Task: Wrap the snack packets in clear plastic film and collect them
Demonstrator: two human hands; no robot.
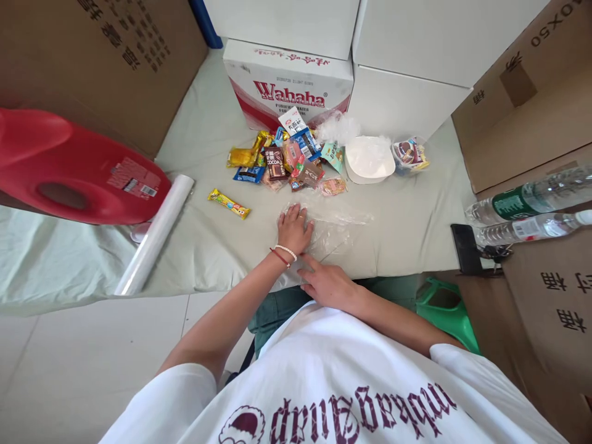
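Note:
My left hand (295, 229) lies palm down with fingers stretched out on a thin clear plastic bag (335, 231), which is spread over the covered table. It wears a ring, a white bead bracelet and a red cord. My right hand (329, 283) is close behind it at the table's front edge, fingers apart, its index fingertip by the near edge of the plastic. Beyond the bag sits a pile of wrapped snacks (275, 163) in several colours. A yellow snack stick (229, 204) lies alone to the left of my left hand.
Behind the snacks are a Wahaha carton (289, 86), crumpled clear plastic (337, 127), a white tub (370, 160) and a snack-filled container (411, 154). At left are a white roll (155, 234) and a red jug (83, 166). Plastic bottles (531, 228) and a black phone-like object (466, 248) are at right.

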